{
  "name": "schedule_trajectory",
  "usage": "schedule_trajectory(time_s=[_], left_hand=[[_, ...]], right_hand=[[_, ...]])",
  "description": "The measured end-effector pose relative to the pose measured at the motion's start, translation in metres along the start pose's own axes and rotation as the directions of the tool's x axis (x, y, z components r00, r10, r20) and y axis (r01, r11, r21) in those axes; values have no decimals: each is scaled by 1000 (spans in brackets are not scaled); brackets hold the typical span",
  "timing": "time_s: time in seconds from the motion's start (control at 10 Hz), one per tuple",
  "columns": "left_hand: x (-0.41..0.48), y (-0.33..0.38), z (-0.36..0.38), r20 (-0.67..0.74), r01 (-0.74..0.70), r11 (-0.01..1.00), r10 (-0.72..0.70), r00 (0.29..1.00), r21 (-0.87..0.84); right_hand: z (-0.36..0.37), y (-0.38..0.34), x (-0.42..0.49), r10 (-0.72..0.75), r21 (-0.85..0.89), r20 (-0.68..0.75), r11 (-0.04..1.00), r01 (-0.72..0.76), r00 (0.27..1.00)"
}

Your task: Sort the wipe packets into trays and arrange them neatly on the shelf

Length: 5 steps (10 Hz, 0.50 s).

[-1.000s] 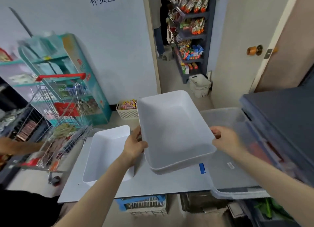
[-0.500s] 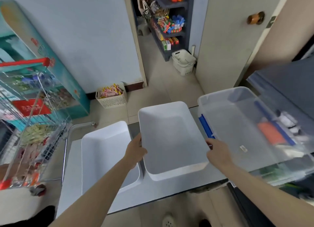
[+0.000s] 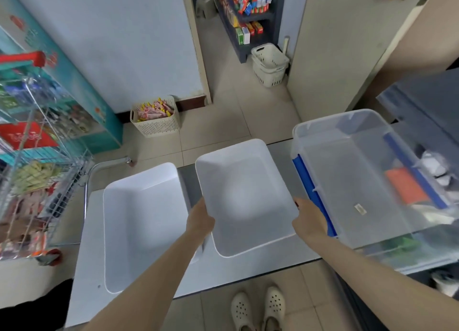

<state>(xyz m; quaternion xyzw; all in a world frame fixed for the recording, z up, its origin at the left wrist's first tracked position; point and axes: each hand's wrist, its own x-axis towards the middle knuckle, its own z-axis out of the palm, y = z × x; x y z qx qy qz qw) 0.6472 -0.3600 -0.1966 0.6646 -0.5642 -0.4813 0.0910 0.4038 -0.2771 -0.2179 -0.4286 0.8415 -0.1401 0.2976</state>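
Observation:
Two empty white trays lie side by side on a low grey table (image 3: 278,154). The middle tray (image 3: 244,196) is gripped on both sides: my left hand (image 3: 200,219) on its left rim, my right hand (image 3: 309,219) on its right rim. It rests on or just above the tabletop. The left tray (image 3: 141,221) sits flat beside it, partly under my left forearm. To the right stands a clear plastic bin (image 3: 352,179) with a blue latch; blurred packets, one orange (image 3: 403,185), show through its right end.
A wire shopping cart (image 3: 37,176) full of goods stands at the left. A beige basket of snacks (image 3: 156,119) sits on the floor by the wall, stacked baskets (image 3: 269,64) by the doorway. Grey shelving (image 3: 427,102) is at the right. My shoes (image 3: 258,306) are below the table edge.
The middle tray has come down from a raised, tilted position to level beside the left tray. The camera has tipped downward; both hands kept their grip.

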Motion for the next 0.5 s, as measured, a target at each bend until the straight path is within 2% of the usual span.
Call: schedule_trajectory(time_s=[0.2,0.3,0.4,0.5], left_hand=[[14,-2,6,-30,119,992,-121,992,-52],[21,1,2,-7,153,988,-153,988,0],[27,1,-4,34,144,977,-152,988,158],[22,6,-15,13,105,927,-117,993,359]], right_hand=[[-6,-1,5,-2,42,105,999,-2,994],[-9,-2,8,-34,69,136,997,25,990],[-21,-9,5,-95,132,90,988,82,991],[-41,-19,-3,-75,67,115,995,68,991]])
